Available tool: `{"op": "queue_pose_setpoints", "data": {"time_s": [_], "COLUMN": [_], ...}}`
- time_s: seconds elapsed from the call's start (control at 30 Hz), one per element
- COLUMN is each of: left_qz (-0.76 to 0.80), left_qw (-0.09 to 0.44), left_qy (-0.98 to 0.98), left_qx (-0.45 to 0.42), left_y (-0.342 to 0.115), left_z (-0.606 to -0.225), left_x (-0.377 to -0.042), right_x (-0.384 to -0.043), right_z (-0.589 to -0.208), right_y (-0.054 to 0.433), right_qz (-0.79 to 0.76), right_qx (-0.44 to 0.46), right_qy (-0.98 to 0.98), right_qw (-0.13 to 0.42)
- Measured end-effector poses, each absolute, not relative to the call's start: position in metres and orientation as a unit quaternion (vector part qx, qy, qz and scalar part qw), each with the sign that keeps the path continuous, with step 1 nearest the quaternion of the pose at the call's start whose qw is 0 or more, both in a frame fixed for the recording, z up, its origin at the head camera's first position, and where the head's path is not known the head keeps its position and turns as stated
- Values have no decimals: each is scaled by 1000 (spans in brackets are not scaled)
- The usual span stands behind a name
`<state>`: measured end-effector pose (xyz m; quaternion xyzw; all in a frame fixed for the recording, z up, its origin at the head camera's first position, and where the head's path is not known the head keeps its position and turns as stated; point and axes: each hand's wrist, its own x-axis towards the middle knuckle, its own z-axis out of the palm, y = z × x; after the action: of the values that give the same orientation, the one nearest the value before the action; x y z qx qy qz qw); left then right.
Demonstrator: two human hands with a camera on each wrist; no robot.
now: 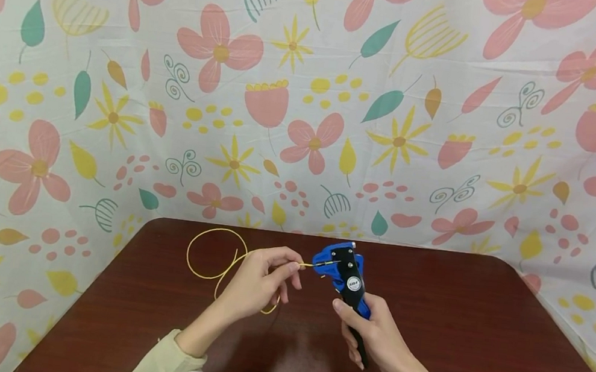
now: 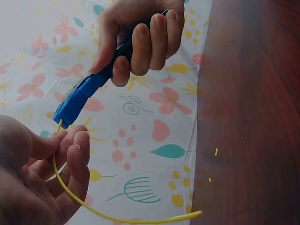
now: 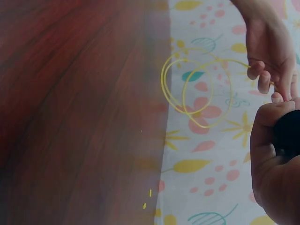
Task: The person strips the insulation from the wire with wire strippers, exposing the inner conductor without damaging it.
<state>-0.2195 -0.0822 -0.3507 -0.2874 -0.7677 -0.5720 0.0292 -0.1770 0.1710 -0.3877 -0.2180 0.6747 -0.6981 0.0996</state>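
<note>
A yellow wire [image 1: 212,277] hangs in loose loops from my left hand [image 1: 260,282], which pinches it between thumb and fingers close to one end. That end reaches into the jaws of a blue and black wire stripper [image 1: 346,273]. My right hand [image 1: 377,334] grips the stripper's handles, its head tilted up and to the left. In the left wrist view the wire [image 2: 70,193] runs out of the blue head [image 2: 72,105] and curves below the left hand [image 2: 33,168]. The right wrist view shows the coiled loops, but the right hand [image 3: 276,164] mostly hides the stripper.
The brown wooden table [image 1: 452,323] lies beneath both hands. Two short yellow bits [image 2: 216,152] lie on it. A white cloth [image 1: 297,198] with printed flowers hangs behind the table and along its sides.
</note>
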Motion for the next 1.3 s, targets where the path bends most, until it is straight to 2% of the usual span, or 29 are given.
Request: {"op": "queue_pose_setpoints", "data": {"time_s": [0.7,1.3], "left_qz": [-573,-570], "left_qw": [29,30], "left_qy": [-767,-769], "left_qx": [-288,-287], "left_y": [-85,-87], "left_z": [-350,-349], "left_x": [-220,-220], "right_x": [-177,-177], "right_z": [-390,-389], "right_y": [175,175], "right_qz": [-706,-704], "right_qx": [-235,-218], "right_qy": [654,663], "right_qw": [140,132]}}
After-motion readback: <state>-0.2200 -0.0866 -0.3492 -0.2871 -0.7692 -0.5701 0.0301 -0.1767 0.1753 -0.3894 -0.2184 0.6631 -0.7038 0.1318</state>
